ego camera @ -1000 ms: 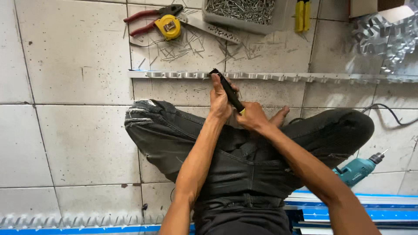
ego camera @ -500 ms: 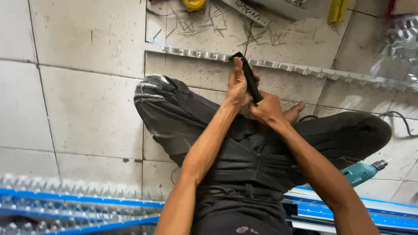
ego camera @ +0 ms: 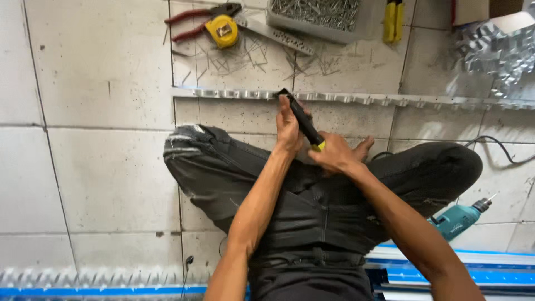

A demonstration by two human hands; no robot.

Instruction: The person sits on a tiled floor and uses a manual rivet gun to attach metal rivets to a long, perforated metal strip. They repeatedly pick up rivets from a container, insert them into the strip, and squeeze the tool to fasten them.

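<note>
While both hands clamp the black tool (ego camera: 301, 120), right hand (ego camera: 337, 156) low and left hand (ego camera: 288, 125) high, it meets the toothed metal strip (ego camera: 356, 99). A slip (likely on thin metal) could bend teeth or nick fingers.

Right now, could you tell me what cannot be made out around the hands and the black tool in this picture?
Head view only:
- Tip of the black tool: the left hand covers where it meets the metal strip.
- Its yellow end: buried in the right hand.
- Yellow-handled tool: cut off by the top edge.
- Box of nails: top cropped.
- Green drill: partly behind the knee.
</note>
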